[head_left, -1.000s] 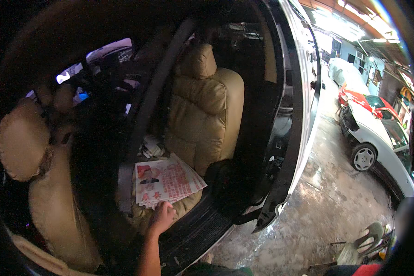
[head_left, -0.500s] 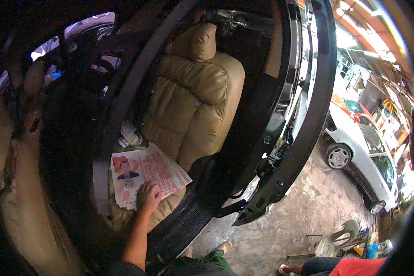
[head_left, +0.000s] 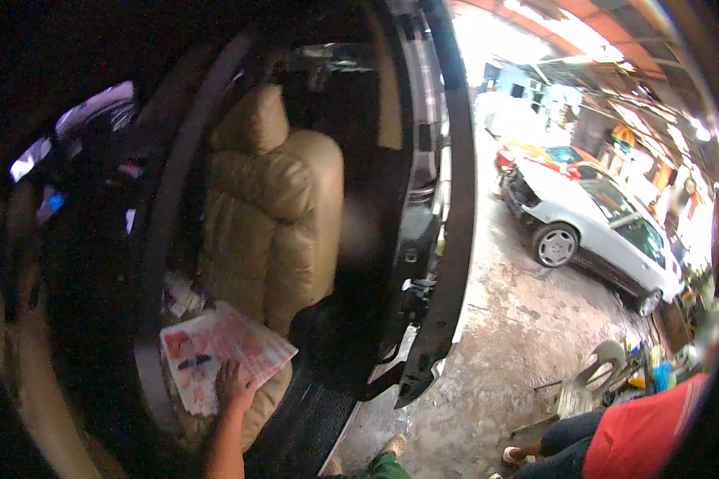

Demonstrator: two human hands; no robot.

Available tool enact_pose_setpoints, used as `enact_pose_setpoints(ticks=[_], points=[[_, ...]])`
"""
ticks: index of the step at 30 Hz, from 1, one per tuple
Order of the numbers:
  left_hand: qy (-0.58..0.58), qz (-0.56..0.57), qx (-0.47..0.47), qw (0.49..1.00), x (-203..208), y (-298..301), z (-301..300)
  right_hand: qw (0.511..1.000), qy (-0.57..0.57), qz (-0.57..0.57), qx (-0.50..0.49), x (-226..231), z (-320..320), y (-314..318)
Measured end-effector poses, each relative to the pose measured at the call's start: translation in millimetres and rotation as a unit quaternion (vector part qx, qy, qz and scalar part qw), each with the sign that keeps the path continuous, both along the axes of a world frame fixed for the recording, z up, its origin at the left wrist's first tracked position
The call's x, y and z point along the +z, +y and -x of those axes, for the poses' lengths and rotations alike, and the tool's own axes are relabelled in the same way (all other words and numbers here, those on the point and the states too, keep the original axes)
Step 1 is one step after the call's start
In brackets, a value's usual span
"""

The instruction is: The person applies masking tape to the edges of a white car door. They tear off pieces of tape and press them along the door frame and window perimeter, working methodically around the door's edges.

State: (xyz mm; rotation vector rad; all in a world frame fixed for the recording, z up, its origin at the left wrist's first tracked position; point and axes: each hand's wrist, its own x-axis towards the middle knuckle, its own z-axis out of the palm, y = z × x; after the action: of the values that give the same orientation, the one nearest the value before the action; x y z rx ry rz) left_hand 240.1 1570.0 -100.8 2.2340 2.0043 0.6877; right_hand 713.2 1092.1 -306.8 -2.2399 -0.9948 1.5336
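My left hand (head_left: 236, 389) rests on a stack of printed paper sheets (head_left: 248, 345), its fingers lying spread over the lower edge. The sheets carry red and pink print and a portrait picture, and are slightly fanned. They lie on the cushion of a tan leather car seat (head_left: 311, 207), inside a vehicle with its door open. Beside the upper left of the stack sits a crumpled whitish item (head_left: 184, 295), too blurred to name. My right hand is out of the picture.
The dark door (head_left: 443, 239) stands open right of the seat. A black ribbed sill (head_left: 295, 419) runs below. On the concrete floor are a silver car (head_left: 599, 211), a grey plastic chair (head_left: 583, 387) and clutter. A person in a red shirt (head_left: 643, 431) is at the lower right.
My view has swung to the right, so the seat, sheets and hand appear further left and lower. The left hand stays on the sheets. More of the person in red shows.
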Motion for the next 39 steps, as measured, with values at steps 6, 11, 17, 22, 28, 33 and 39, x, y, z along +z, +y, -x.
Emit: enact_pose_setpoints(ticks=[6,11,17,22,28,33,39], points=[[-0.057,0.041,0.01,0.997,-22,14,5,0.995,0.015,-0.095,-0.02,-7,-11,-28],[-0.11,0.226,0.084,0.964,7,63,4,0.991,0.045,-0.09,-0.087,7,0,-33],[0.064,0.172,-0.145,0.972,46,46,-55,0.954,0.142,-0.149,-0.219,75,14,-33],[0.054,0.154,-0.148,0.976,76,29,-60,0.881,0.258,-0.22,-0.33,174,33,-24],[-0.022,0.086,-0.095,0.992,177,-36,-26,0.863,0.149,-0.479,-0.056,159,20,-7],[-0.152,0.032,-0.147,0.977,240,-56,-49,0.985,-0.071,-0.029,0.157,-29,-60,24],[-0.559,-0.101,-0.108,0.816,281,-125,2,0.951,0.25,-0.153,0.092,268,78,211]])
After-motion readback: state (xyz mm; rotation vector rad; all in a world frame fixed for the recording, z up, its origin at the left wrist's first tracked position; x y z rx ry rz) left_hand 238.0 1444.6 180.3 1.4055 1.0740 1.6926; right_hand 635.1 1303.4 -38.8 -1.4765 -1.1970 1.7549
